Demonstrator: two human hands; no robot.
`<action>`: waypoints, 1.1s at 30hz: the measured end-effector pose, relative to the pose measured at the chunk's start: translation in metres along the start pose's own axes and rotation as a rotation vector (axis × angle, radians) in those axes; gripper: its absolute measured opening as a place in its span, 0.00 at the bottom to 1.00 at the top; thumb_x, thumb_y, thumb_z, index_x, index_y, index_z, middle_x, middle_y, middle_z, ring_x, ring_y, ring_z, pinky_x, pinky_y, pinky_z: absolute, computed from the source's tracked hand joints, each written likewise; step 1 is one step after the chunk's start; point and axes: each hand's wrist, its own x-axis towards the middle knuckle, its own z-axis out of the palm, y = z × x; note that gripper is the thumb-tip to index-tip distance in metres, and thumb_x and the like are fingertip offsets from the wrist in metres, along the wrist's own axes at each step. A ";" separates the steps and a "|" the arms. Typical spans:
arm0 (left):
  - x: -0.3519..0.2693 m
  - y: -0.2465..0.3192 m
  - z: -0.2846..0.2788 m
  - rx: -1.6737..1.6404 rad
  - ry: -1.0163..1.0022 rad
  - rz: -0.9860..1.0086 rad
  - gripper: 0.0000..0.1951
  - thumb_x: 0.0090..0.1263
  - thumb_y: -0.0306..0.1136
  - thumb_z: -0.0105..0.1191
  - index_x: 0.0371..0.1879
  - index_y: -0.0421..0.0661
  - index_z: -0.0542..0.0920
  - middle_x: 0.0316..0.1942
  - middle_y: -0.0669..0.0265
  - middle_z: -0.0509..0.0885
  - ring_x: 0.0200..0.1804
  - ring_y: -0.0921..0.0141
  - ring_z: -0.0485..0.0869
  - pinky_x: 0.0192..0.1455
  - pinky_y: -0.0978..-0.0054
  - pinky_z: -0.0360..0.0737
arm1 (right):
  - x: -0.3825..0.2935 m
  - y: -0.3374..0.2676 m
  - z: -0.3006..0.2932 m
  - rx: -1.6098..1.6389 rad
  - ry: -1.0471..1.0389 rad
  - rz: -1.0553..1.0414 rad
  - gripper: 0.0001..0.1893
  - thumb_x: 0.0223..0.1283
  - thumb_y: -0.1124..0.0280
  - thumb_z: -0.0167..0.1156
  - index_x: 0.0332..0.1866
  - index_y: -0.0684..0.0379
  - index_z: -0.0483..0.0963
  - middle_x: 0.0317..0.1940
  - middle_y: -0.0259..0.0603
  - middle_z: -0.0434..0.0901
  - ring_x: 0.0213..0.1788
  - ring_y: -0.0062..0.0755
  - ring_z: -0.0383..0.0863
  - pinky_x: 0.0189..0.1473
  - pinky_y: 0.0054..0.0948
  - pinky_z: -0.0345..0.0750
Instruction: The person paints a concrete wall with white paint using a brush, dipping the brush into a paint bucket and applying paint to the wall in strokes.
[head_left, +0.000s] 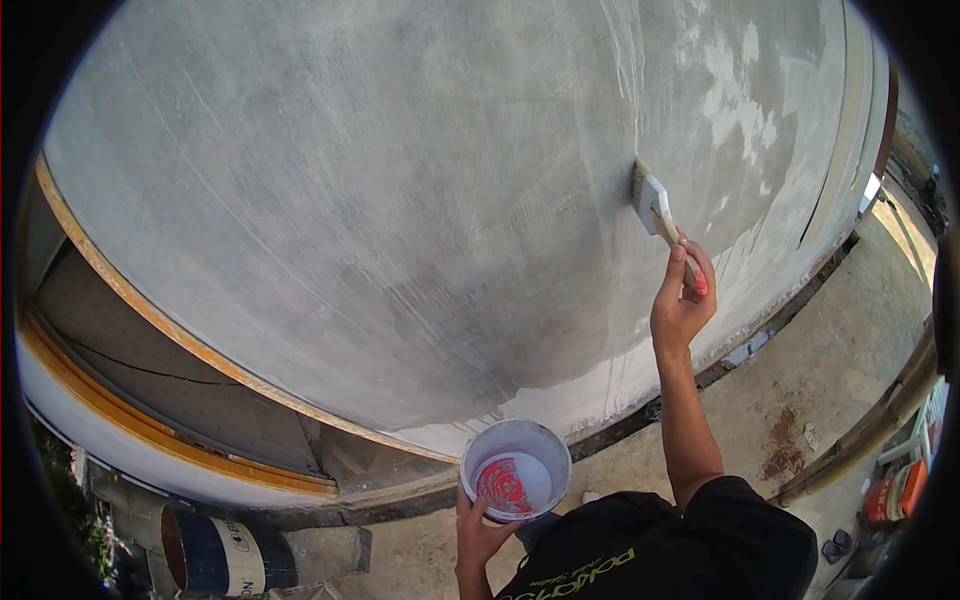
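Observation:
My right hand grips the handle of a flat paintbrush. Its bristles touch a grey plastered wall, and the handle's end is red. White liquid runs down the wall in thin streaks above the brush. Low in front of my body, my left hand holds a small plastic bucket by its rim and side. Inside it lies whitish liquid, beside a red, white-smeared patch whose nature I cannot tell. Darker, damp-looking areas spread over the wall, with a paler band along its lower edge.
A doorway or window opening with an orange-brown frame borders the wall at left. A blue and white drum lies below it. At right, a wooden pole crosses above the concrete floor, near a red container and dark sandals.

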 end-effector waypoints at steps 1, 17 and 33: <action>0.001 -0.001 0.000 0.015 -0.010 -0.004 0.33 0.41 0.40 0.84 0.45 0.35 0.84 0.72 0.39 0.68 0.70 0.44 0.74 0.68 0.55 0.76 | -0.008 0.001 0.009 -0.096 -0.027 -0.181 0.07 0.68 0.81 0.64 0.49 0.67 0.80 0.51 0.55 0.86 0.56 0.43 0.87 0.55 0.34 0.82; 0.013 0.017 0.021 -0.028 -0.090 0.001 0.36 0.42 0.37 0.84 0.50 0.34 0.83 0.74 0.37 0.64 0.73 0.42 0.70 0.72 0.54 0.73 | -0.130 -0.106 0.110 0.412 -0.598 -0.231 0.11 0.60 0.78 0.70 0.47 0.64 0.82 0.50 0.52 0.87 0.49 0.47 0.90 0.45 0.34 0.88; 0.002 0.012 0.001 0.059 -0.050 0.091 0.33 0.40 0.37 0.85 0.45 0.34 0.83 0.67 0.44 0.73 0.66 0.47 0.77 0.65 0.55 0.79 | -0.002 0.026 -0.031 -0.159 0.001 -0.023 0.11 0.73 0.77 0.61 0.56 0.68 0.79 0.44 0.48 0.87 0.40 0.28 0.86 0.45 0.26 0.80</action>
